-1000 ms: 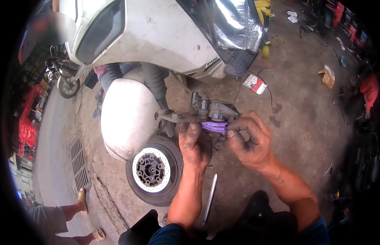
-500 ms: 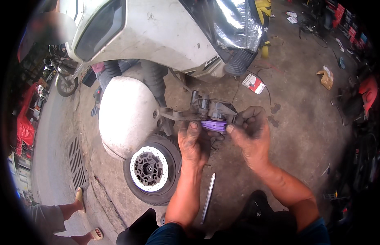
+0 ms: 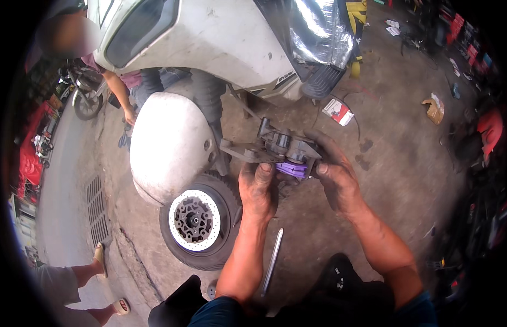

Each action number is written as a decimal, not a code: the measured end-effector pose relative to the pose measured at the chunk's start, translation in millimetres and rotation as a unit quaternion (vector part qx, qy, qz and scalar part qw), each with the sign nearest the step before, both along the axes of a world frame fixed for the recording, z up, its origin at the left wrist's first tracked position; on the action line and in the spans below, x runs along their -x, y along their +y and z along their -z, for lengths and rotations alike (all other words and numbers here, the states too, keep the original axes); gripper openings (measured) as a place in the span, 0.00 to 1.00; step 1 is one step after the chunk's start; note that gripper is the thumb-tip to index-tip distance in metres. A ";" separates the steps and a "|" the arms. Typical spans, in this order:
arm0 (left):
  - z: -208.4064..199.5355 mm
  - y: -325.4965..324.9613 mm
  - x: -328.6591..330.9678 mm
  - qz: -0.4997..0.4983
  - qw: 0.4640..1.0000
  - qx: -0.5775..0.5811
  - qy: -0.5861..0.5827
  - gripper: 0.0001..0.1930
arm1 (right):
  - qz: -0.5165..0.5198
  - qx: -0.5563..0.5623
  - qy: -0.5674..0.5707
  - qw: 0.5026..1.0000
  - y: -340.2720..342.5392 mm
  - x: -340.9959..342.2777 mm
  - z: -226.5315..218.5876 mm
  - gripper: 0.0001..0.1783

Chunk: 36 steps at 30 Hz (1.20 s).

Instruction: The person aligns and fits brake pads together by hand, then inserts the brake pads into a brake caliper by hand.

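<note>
Looking down from the head view, we find the brake caliper (image 3: 284,144) newly tilted, right of the white fender (image 3: 166,143). Our right fingers (image 3: 333,172) now wrap its right end, left fingers (image 3: 262,174) gripping opposite, apparently steadying it with the purple pads (image 3: 291,170).

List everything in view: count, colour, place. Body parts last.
Metal assembly: one, dark grey, centre, held
Purple part: at least one, purple, against the assembly
Scooter body: one, white, top
Foil sheet: one, silver, top centre
Rounded cover: one, white, centre left
Wheel: one, black and white, below cover
Rod: one, silver, floor, lower centre
Carton: one, red and white, floor
Bag: one, brown, floor, right
Grate: one, dark, left
Motorcycle: one, dark, upper left
Other people: two, purple and grey clothing, left
Clutter: uncountable, dark and red, right edge
Left hand: one, blackened, assembly's left
Right hand: one, blackened, assembly's right
Forearms: two, blue sleeves, bottom
</note>
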<state>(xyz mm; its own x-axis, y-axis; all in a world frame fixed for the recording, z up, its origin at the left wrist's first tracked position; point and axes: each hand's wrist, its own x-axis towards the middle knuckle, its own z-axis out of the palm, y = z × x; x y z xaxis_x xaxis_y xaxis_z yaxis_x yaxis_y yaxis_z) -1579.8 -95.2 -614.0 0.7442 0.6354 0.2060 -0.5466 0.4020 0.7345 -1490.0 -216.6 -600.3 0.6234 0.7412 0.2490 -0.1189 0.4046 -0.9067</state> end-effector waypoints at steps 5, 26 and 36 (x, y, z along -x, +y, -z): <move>14.3 6.8 8.6 0.058 0.998 0.002 -0.017 0.23 | -0.063 0.054 0.083 0.993 4.8 0.5 -8.9 0.41; -15.9 -1.0 2.4 0.048 0.997 0.051 -0.031 0.19 | 0.298 0.045 -0.397 0.867 -3.5 13.4 -1.9 0.20; -10.3 -0.3 -0.9 0.042 0.998 0.044 -0.005 0.29 | 0.339 0.051 -0.402 0.849 -3.0 20.8 -0.3 0.16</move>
